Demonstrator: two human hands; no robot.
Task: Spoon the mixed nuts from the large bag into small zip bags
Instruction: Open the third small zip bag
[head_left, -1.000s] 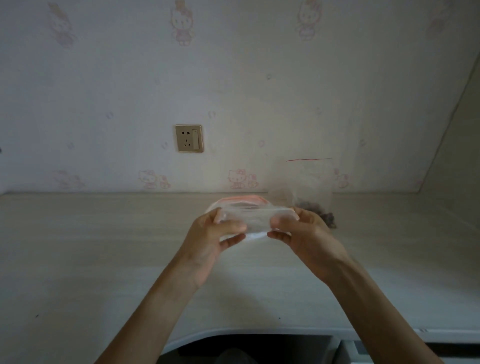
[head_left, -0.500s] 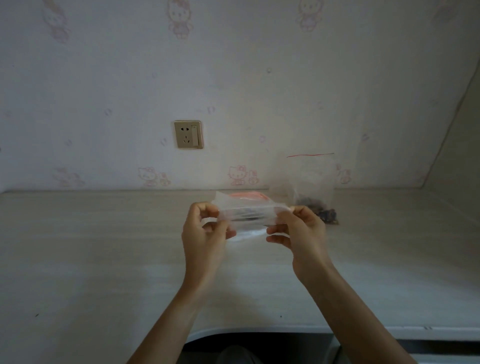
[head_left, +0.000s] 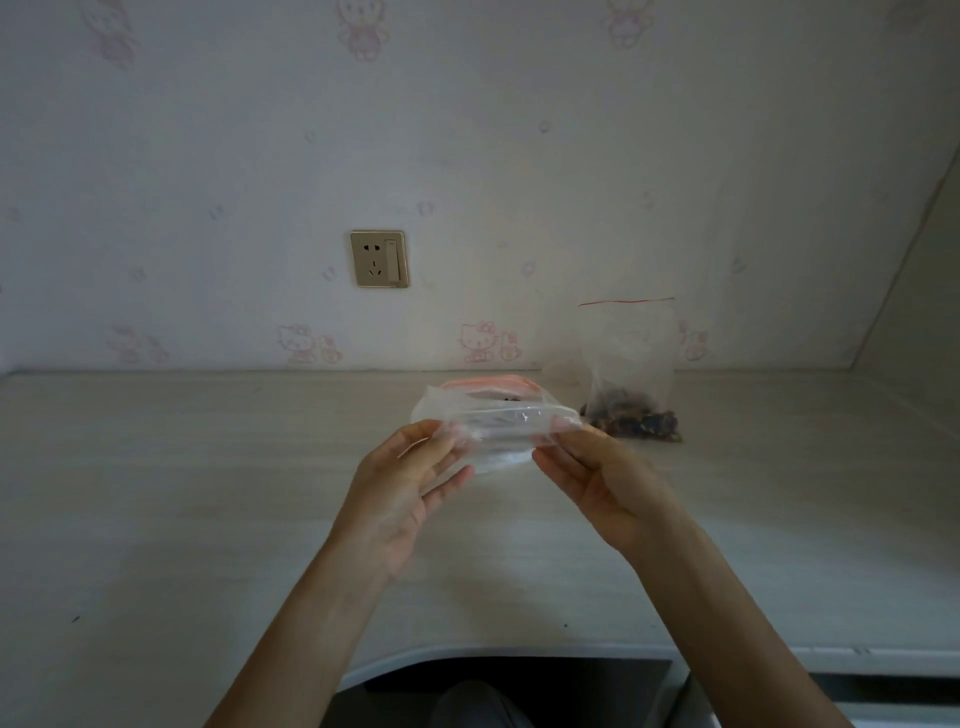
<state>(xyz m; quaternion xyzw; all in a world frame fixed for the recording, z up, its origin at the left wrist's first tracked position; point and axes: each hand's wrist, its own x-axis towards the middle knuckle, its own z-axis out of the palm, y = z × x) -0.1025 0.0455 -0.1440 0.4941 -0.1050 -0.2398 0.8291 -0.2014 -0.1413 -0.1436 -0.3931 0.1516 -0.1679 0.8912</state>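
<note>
A pale wood-grain desk (head_left: 208, 519) bears the large nut bag (head_left: 628, 374) upright.

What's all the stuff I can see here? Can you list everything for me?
small zip bags: a clear bundle with a pink-orange strip at its far edge, count unclear, held up above the desk
large bag: one, clear with a red strip on top, standing at the back right by the wall
mixed nuts: dark heap in the bottom of the large bag
desk: one, pale wood grain, across the view
wall socket: one, gold-beige, on the wall left of centre
wallpaper: white with faint pink cartoon cats
left hand: pinches the bundle's left end
right hand: pinches its right end
</note>
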